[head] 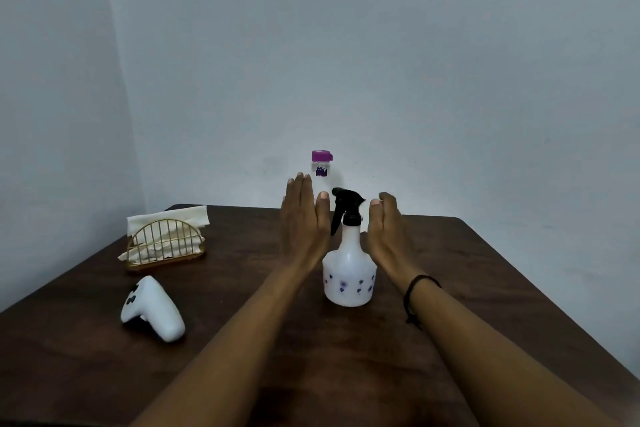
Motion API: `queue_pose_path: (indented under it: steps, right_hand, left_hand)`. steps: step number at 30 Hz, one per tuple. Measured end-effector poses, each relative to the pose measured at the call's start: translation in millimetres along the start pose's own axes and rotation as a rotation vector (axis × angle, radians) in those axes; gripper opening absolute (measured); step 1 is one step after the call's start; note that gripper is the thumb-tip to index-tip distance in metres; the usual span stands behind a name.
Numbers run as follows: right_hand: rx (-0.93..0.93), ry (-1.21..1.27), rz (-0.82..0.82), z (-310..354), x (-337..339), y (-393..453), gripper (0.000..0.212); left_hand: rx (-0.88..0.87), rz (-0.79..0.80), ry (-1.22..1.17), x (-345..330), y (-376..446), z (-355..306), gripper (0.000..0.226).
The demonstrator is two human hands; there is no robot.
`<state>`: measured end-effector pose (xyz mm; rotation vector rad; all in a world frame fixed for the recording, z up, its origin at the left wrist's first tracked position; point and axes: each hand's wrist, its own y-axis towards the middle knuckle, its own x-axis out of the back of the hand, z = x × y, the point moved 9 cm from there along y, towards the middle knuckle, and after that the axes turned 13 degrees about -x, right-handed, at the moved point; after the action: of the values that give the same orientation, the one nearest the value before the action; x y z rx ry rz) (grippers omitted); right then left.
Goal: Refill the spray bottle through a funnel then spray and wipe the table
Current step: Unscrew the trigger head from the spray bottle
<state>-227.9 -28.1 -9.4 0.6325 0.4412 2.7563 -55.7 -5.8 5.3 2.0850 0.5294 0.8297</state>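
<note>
- White plastic with small purple flower prints, the spray bottle (349, 274) stands upright near the middle of the table (485, 288), its black trigger head (344, 208) on top with the lever hanging toward the left hand.
- The left hand (303, 229) is raised just left of the bottle's neck, flat, fingers straight and together, thumb up beside the trigger head; it holds nothing, and whether it brushes the lever cannot be told.
- The right hand (388, 232) is raised just right of the neck, palm facing the bottle, fingers loosely curled, empty and apart from the plastic. A dark cord bracelet (417, 295) circles that wrist.
- Behind the hands, toward the table's far edge, a clear bottle with a purple cap (322, 165) stands upright, its lower part hidden by the left hand.
- On the left side a gold wire napkin holder (166, 246) holds pale napkins (166, 220); nearer, a white controller (152, 308) lies on its side.
- The table is dark brown wood, set into a corner of plain pale blue-grey walls (415, 62).
- The table's right edge runs diagonally toward the viewer; the wood right of the right forearm and in front of the bottle is bare.
</note>
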Motion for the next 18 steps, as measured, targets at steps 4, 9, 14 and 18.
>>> queue_pose_path:
  steps: [4, 9, 14, 18]
  right_hand:
    - [0.055, 0.032, 0.042, 0.1, -19.2, -13.3, 0.033]
    - [0.079, 0.066, 0.106, -5.2, -34.5, -25.1, 0.027]
    - [0.082, 0.123, 0.097, -13.1, -40.7, -30.2, 0.023]
    - [0.122, 0.149, 0.104, -15.2, -41.7, -28.9, 0.024]
  left_hand:
    - [0.025, 0.028, -0.072, -15.6, -8.0, 6.2, 0.067]
    - [-0.005, 0.120, -0.120, -34.7, -24.7, 16.2, 0.058]
    - [-0.153, 0.277, -0.173, -60.4, -40.2, 13.8, 0.053]
    - [-0.099, 0.296, -0.218, -64.5, -51.2, 11.5, 0.050]
